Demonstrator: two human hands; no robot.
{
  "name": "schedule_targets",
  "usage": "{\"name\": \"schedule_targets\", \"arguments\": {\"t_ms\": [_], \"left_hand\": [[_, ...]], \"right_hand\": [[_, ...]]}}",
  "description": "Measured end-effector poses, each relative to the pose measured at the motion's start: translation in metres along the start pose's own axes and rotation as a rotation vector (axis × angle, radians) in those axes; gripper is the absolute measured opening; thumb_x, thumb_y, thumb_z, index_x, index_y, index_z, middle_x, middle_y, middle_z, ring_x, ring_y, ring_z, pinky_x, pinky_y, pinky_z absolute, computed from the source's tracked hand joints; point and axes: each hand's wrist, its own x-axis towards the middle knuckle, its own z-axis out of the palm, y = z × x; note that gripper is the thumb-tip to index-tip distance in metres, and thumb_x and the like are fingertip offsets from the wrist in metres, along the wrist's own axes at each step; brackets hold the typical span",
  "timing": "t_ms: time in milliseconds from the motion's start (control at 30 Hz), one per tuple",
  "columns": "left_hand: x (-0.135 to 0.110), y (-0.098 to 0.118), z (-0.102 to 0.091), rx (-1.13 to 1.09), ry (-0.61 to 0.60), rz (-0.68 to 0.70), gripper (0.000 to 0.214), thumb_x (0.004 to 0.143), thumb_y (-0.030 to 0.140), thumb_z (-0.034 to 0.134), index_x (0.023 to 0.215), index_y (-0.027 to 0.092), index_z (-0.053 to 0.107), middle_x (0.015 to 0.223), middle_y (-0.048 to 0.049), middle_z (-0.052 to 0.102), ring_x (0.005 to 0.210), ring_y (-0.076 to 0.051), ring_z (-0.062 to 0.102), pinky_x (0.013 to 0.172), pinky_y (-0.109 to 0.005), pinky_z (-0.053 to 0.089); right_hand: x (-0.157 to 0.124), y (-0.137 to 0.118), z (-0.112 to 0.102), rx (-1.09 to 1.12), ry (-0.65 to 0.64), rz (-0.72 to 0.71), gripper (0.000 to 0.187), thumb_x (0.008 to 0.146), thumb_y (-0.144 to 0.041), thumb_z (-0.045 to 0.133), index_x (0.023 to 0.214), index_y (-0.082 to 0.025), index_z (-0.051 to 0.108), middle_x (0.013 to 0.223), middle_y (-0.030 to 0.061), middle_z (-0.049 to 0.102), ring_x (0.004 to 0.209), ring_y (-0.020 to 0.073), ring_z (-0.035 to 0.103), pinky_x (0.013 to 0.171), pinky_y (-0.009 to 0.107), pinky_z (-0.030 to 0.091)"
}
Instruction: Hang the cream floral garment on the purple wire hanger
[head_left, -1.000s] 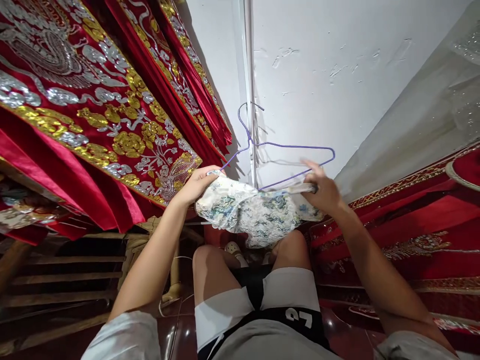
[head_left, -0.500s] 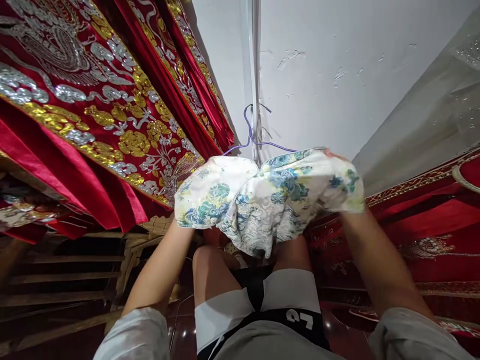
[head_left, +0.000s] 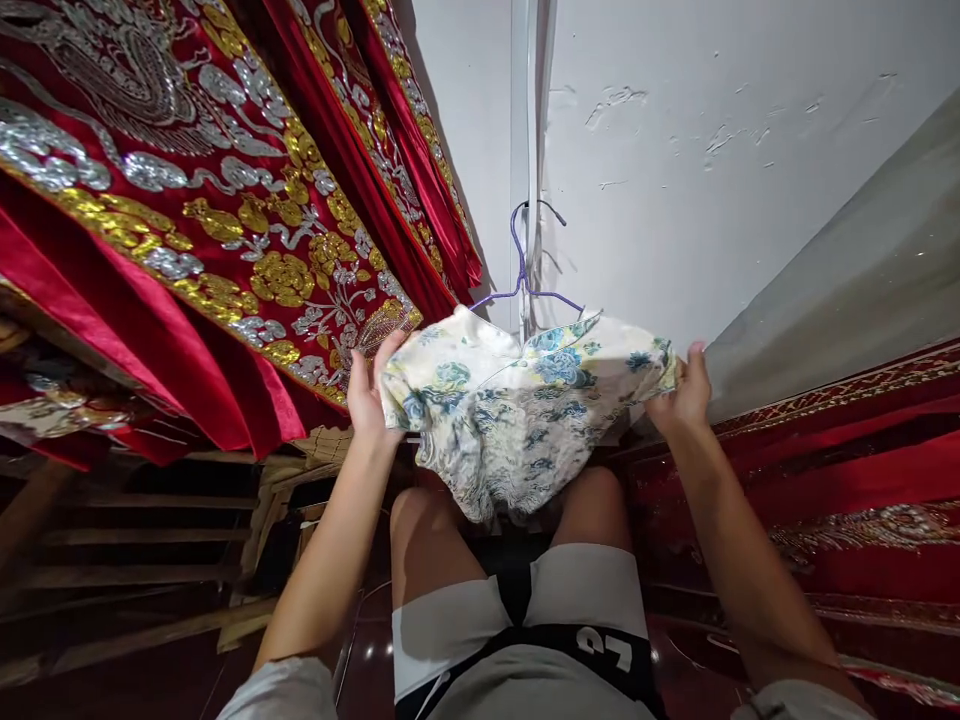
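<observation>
Mid-frame, left hand (head_left: 369, 392) and right hand (head_left: 682, 393), apart, touch the shirt (head_left: 517, 420); can't tell their grip. Best tug evenly.

Our left grip (head_left: 366, 395) sits toward nine o'clock, our right grip (head_left: 684, 392) toward three, fingers partly hidden; both forearms (head_left: 324, 560) slant in from below.

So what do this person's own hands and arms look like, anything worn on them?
The left hand and right hand are bare, with no gloves or watch visible. Pale grey sleeves leave both forearms uncovered.
</observation>
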Motion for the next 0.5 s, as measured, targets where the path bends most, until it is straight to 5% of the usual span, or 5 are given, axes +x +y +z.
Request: {"name": "schedule_targets", "arguments": {"t_ms": [100, 300, 400, 500], "left_hand": [[0.009, 0.021, 0.007, 0.078, -0.003, 0.157, 0.047, 0.079, 0.056, 0.078, 0.104, 0.017, 0.074, 0.108, -0.0086, 0.076, 0.106, -0.025, 0.070, 0.098, -0.034, 0.055], [0.029, 0.051, 0.009, 0.805, -0.133, 0.383, 0.030, 0.086, 0.043, 0.072, 0.097, 0.015, 0.077, 0.084, -0.0017, 0.070, 0.071, -0.013, 0.056, 0.067, -0.024, 0.045], [0.025, 0.036, -0.004, 1.067, -0.188, 0.394, 0.027, 0.086, 0.041, 0.070, 0.081, 0.015, 0.071, 0.069, 0.0017, 0.058, 0.063, -0.012, 0.046, 0.060, -0.024, 0.037], [0.015, 0.001, -0.010, 1.003, -0.128, 0.389, 0.037, 0.092, 0.044, 0.058, 0.068, 0.017, 0.058, 0.062, 0.0024, 0.048, 0.062, -0.013, 0.043, 0.060, -0.025, 0.035]], "right_hand": [[0.006, -0.015, -0.004, 0.006, 0.109, -0.029, 0.054, 0.085, -0.072, 0.062, 0.099, -0.021, 0.069, 0.097, 0.0119, 0.074, 0.110, 0.0335, 0.072, 0.082, 0.043, 0.061], [0.030, -0.056, 0.025, -0.118, 0.126, -0.199, 0.056, 0.095, -0.069, 0.050, 0.122, -0.022, 0.067, 0.117, 0.0144, 0.070, 0.107, 0.0309, 0.070, 0.076, 0.044, 0.061], [0.010, -0.071, 0.043, -0.095, -0.126, -0.181, 0.054, 0.094, -0.070, 0.054, 0.114, -0.023, 0.071, 0.097, 0.0080, 0.071, 0.089, 0.0235, 0.071, 0.069, 0.035, 0.060], [-0.028, -0.078, 0.052, -0.066, -0.726, -0.199, 0.052, 0.094, -0.069, 0.056, 0.108, -0.023, 0.075, 0.089, 0.0047, 0.071, 0.081, 0.0183, 0.068, 0.068, 0.030, 0.058]]}}
